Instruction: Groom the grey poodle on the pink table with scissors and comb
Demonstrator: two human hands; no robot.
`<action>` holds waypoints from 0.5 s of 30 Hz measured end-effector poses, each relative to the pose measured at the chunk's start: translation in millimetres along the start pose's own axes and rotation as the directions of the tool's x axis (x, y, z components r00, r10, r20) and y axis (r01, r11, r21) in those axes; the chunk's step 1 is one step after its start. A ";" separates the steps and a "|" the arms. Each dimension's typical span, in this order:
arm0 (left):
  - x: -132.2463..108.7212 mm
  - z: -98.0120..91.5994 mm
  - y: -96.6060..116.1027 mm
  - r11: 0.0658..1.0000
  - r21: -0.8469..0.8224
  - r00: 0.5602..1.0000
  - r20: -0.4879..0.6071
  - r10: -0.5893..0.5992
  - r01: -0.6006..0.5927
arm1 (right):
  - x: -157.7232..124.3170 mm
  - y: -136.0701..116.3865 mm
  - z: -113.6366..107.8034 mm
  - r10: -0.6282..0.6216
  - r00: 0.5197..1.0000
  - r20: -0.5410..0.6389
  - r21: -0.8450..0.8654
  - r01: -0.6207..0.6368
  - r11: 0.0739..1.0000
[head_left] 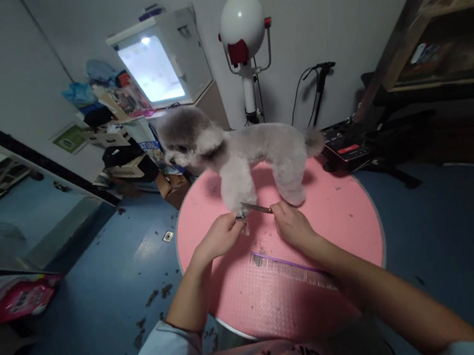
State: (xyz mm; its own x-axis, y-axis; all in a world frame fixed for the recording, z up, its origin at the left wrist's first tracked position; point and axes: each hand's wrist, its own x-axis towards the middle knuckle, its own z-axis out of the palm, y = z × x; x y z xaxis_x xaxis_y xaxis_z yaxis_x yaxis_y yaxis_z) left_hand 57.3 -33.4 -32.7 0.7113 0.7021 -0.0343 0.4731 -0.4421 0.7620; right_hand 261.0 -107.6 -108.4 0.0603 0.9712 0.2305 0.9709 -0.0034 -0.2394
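A grey and white curly-coated dog (254,145) stands side-on on a round pink grooming table (339,216), its head to the left. My right hand (291,224) is closed around a pair of scissors (256,207), whose blades point left against the lower front leg. At the foot of that leg, my left hand (223,235) has its fingers pinched on the front paw (244,223); a small dark detail at the fingertips is unclear. A purple-backed metal comb (291,267) lies on the table between my forearms.
Behind the table stand a white dryer (242,24) on a pole and a lit white cabinet (193,54). Boxes and bags crowd the left back. A black stand (348,150) is at the right. Hair clumps (152,298) dot the blue floor.
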 end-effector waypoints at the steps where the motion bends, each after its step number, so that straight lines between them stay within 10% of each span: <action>1: 0.2 -1.5 -0.7 0.994 -0.108 1.000 0.016 -0.001 0.003 | -3.9 -6.9 6.0 0.044 0.999 0.021 0.110 -0.046 0.993; 7: 1.9 -5.3 -2.4 0.907 -0.419 0.999 0.026 -0.039 0.046 | -18.7 -59.4 42.5 0.138 0.989 0.057 0.722 -0.136 0.678; 15: 3.3 -2.4 -11.1 0.905 -0.423 0.997 0.072 -0.025 0.053 | -8.5 -81.8 59.1 0.160 0.984 0.076 0.909 -0.135 0.394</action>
State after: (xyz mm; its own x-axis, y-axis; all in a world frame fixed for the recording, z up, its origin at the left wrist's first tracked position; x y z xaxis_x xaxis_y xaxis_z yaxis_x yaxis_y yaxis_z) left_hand 53.1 -24.9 -39.7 0.7348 0.6709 -0.0996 0.2460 -0.1268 0.9609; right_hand 167.4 -101.5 -146.6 0.1972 0.9734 0.1165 0.1638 0.0844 -0.9829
